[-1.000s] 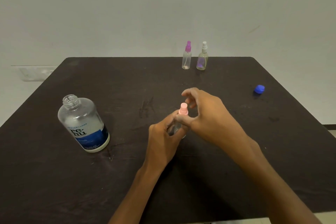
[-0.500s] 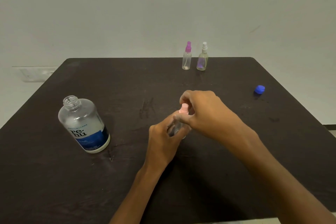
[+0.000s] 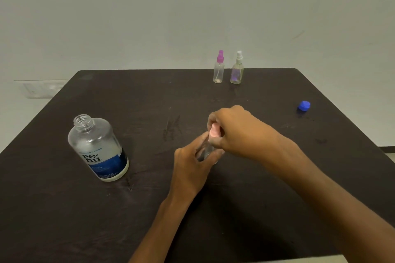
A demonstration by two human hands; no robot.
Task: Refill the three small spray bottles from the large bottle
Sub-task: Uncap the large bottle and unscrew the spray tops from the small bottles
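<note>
A small clear spray bottle [image 3: 207,150] with a pink spray top [image 3: 214,132] stands on the dark table [image 3: 213,209] near its middle. My left hand [image 3: 190,166] grips the bottle's body from the near side. My right hand [image 3: 237,132] curls over the pink top and pinches it, hiding most of it. The large clear bottle [image 3: 98,147] with a blue label stands uncapped at the left. Two more small spray bottles stand at the far edge: one with a purple top [image 3: 218,68], one with a white top [image 3: 237,69].
A blue cap [image 3: 304,105] lies on the table at the right. A pale wall rises behind the table's far edge, with a switch plate [image 3: 40,89] low at the left.
My right hand's fingers have closed down over the pink top, which showed more plainly a second ago. The left hand and the other bottles have stayed in place.
</note>
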